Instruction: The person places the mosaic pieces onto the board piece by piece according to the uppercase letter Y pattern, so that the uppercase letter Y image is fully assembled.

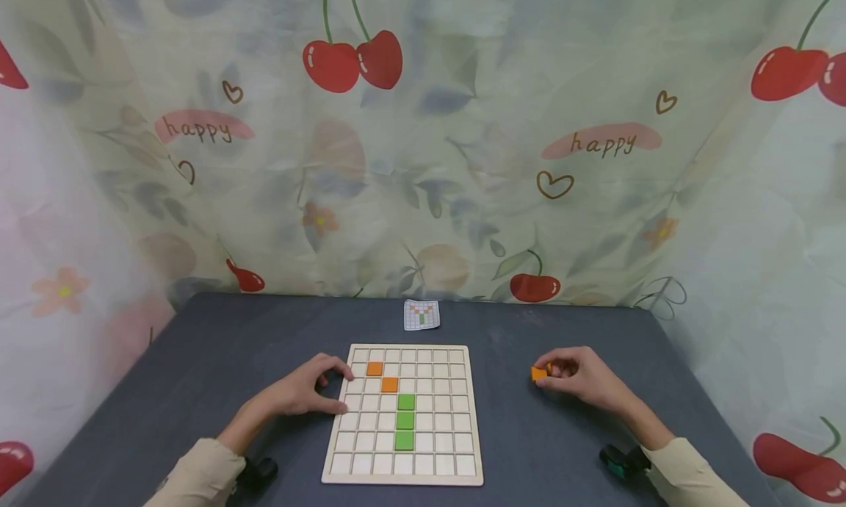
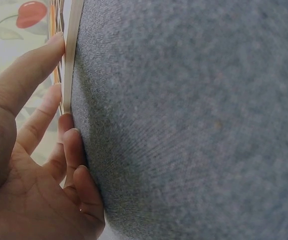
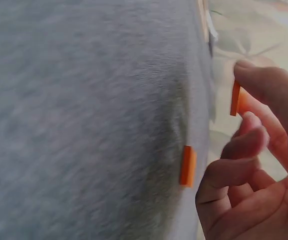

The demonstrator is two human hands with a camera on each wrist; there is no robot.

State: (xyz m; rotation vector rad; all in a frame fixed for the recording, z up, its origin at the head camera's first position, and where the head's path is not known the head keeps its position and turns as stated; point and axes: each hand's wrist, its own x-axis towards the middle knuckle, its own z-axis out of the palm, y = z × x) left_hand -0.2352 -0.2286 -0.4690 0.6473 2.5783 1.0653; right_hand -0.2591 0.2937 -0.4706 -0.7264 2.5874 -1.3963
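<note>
A pale wooden grid board (image 1: 442, 464) lies on the table, with two orange tiles, one of them a square tile (image 1: 390, 385), stepping diagonally to a column of three green tiles (image 1: 405, 421). At the board's left edge my left hand (image 1: 300, 386) rests thumb and fingertips on the rim, fingers spread. To the right of the board, my right hand (image 1: 588, 378) pinches an orange tile (image 3: 235, 98) between thumb and index finger, raised above the table. Another orange tile (image 3: 187, 166) lies on the cloth near that hand, mostly hidden by fingers in the head view.
Behind the board lies a small pattern card (image 1: 421, 315) showing a coloured grid. Dark grey cloth covers the table (image 1: 515, 441). A printed curtain (image 1: 423, 162) hangs along the back and sides. Each wrist wears a black strapped device, such as the right wrist's device (image 1: 623, 461).
</note>
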